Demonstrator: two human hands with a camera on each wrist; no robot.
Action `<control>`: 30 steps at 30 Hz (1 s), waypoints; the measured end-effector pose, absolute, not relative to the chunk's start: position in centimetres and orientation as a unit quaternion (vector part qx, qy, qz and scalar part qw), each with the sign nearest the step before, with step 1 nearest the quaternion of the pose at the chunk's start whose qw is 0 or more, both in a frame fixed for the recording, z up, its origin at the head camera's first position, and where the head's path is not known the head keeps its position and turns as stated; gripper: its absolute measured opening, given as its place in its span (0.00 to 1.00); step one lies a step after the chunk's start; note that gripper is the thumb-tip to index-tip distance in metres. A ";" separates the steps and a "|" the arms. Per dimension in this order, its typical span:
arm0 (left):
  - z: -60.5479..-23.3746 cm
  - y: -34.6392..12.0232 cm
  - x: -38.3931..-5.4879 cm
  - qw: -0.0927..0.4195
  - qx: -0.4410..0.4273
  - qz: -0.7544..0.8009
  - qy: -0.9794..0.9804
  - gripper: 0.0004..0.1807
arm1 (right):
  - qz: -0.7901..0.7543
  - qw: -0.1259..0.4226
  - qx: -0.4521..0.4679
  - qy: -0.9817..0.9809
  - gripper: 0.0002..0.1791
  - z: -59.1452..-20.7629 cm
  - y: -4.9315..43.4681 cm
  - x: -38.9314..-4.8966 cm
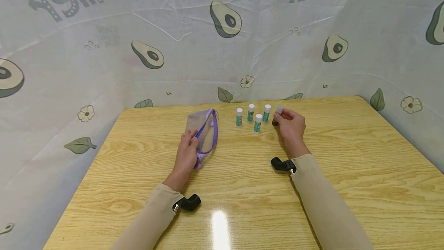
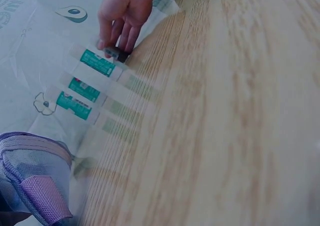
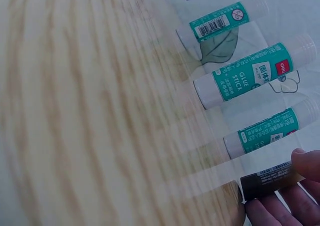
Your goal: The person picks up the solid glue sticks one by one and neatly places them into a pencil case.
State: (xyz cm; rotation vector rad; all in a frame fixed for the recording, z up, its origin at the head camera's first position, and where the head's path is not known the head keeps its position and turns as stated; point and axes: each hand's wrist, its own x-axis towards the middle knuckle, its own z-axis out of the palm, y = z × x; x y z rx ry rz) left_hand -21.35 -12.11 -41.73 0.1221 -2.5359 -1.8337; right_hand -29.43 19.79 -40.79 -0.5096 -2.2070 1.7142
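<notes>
My right hand (image 1: 291, 124) pinches a dark glue stick (image 3: 267, 181) with a greyish top, between thumb and fingers. It is upright, its base at the table. Just left of it stand several green-labelled glue sticks (image 1: 266, 114) with white caps. One glue stick (image 1: 258, 124) is nearer to me than the others. "Glue stick" can be read on one label (image 3: 252, 74) in the right wrist view. My left hand (image 1: 185, 155) holds a see-through mesh pouch (image 1: 197, 122) with purple trim. The pouch's mouth gapes towards the right; part of its side is behind my fingers.
The wood-grain table (image 1: 236, 188) reaches back to a hanging cloth (image 1: 194, 68) printed with avocados, leaves and flowers. A black wrist mount (image 1: 189, 203) sits at the left sleeve, another mount (image 1: 282, 164) at the right.
</notes>
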 end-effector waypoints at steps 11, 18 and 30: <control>-41.9 -12.2 -21.4 -0.003 0.041 -0.583 -0.811 0.26 | 0.604 0.151 -0.176 -0.763 0.20 -40.3 19.7 -29.2; -42.0 -12.2 -21.5 -0.002 0.039 -0.585 -0.810 0.26 | 0.608 0.157 -0.174 -0.758 0.20 -39.9 19.7 -29.3; -41.9 -12.1 -21.4 -0.003 0.040 -0.588 -0.808 0.26 | 0.585 0.179 -0.152 -0.776 0.19 -38.7 19.7 -28.9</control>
